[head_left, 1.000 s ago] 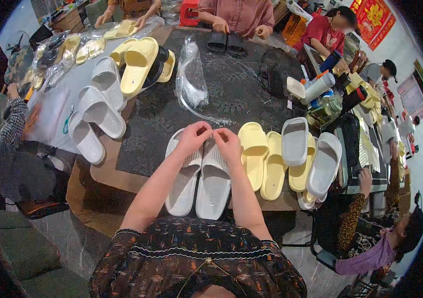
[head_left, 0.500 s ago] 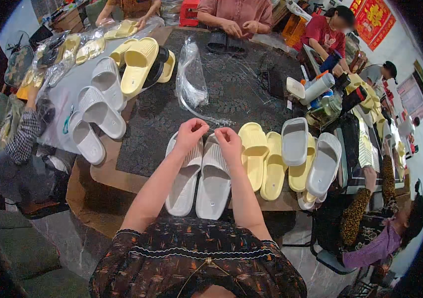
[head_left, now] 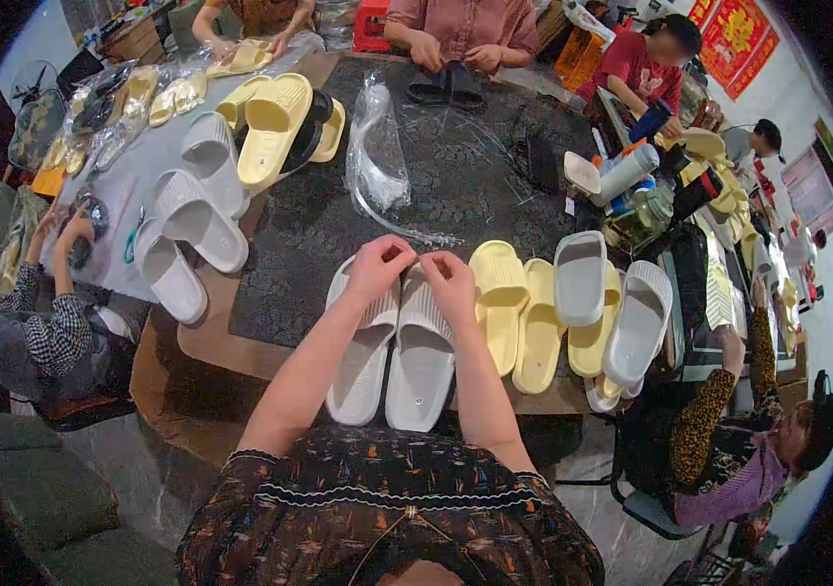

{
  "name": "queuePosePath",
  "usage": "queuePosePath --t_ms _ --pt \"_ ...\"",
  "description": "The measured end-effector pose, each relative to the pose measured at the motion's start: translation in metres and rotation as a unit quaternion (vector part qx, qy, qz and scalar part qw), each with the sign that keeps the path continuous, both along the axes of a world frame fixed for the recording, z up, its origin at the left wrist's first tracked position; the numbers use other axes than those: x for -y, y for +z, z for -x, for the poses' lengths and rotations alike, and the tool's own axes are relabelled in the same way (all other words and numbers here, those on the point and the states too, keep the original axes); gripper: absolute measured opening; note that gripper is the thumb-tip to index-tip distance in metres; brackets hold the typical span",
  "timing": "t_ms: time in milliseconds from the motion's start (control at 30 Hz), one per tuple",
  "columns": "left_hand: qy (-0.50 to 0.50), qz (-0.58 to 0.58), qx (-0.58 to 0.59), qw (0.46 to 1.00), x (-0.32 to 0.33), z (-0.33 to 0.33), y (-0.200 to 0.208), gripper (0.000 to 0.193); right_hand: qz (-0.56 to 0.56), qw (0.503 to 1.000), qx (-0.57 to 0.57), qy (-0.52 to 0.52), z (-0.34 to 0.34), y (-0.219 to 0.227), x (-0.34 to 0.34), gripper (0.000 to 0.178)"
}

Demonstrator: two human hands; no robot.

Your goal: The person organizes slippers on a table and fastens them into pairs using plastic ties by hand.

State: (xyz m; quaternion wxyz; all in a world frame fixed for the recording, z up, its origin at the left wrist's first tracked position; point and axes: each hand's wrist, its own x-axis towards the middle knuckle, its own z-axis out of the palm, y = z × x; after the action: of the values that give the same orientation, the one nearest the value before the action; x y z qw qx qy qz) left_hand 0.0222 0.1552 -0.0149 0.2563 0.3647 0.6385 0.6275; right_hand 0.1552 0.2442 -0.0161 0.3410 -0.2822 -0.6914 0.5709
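A pair of grey slide slippers (head_left: 420,381) lies side by side at the table's near edge, toes pointing away from me. Over the left slipper's strap, my left hand (head_left: 380,268) is closed in a pinch. My right hand (head_left: 448,281) pinches likewise above the right slipper's strap, its fingertips close to the left hand's. Whatever is between the fingers is too thin and small to make out. Just beyond my hands, the ends of a bundle of thin clear plastic strands (head_left: 436,238) come out of a clear plastic bag (head_left: 377,146).
Yellow slippers (head_left: 536,337) and a grey slipper (head_left: 639,322) lie to my right. More grey slippers (head_left: 199,220) and a yellow slipper (head_left: 275,122) are on the left. Bottles and a jar (head_left: 639,217) stand at right. Co-workers sit around the table; one handles black slippers (head_left: 446,88).
My hands stay almost in place, fingertips slightly closer together. The co-worker at left has reached toward a bagged dark item. Across the table, a co-worker has lifted part of the black slippers.
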Motion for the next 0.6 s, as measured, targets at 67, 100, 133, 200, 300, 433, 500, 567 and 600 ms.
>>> queuePosePath --t_ms 67,100,133,200,300,433,500,567,600 --pt "0.020 -0.020 0.022 0.999 -0.001 -0.001 0.003 0.015 0.007 1.000 0.009 -0.016 -0.001 -0.002 -0.002 0.017" --pt "0.019 -0.014 0.039 0.999 -0.001 0.000 0.005 0.014 0.014 0.999 0.018 -0.032 -0.001 -0.003 -0.003 0.018" --pt "0.020 -0.008 0.055 0.998 0.001 0.001 0.004 0.014 0.014 0.999 0.018 -0.030 0.000 -0.004 -0.003 0.018" --pt "-0.013 0.001 0.031 0.999 0.000 0.004 -0.003 0.014 -0.049 0.998 0.040 0.020 0.001 -0.005 -0.003 0.018" --pt "-0.014 -0.004 0.021 1.000 -0.001 0.003 -0.007 0.013 -0.020 1.000 0.021 0.001 0.001 -0.005 -0.001 0.018" --pt "0.006 -0.005 0.058 0.998 0.000 0.002 0.002 0.014 -0.022 1.000 0.021 -0.005 -0.001 0.001 -0.001 0.018" --pt "-0.029 0.015 -0.028 0.999 0.002 0.004 0.001 0.014 -0.029 0.999 0.016 0.010 -0.001 -0.003 -0.001 0.018" --pt "-0.015 -0.005 -0.018 1.000 0.001 0.002 -0.002 0.014 -0.021 1.000 -0.003 0.017 0.001 -0.006 -0.002 0.018" --pt "-0.002 -0.024 -0.007 1.000 0.000 0.001 -0.004 0.013 -0.021 1.000 -0.003 0.018 0.002 -0.007 -0.003 0.018"
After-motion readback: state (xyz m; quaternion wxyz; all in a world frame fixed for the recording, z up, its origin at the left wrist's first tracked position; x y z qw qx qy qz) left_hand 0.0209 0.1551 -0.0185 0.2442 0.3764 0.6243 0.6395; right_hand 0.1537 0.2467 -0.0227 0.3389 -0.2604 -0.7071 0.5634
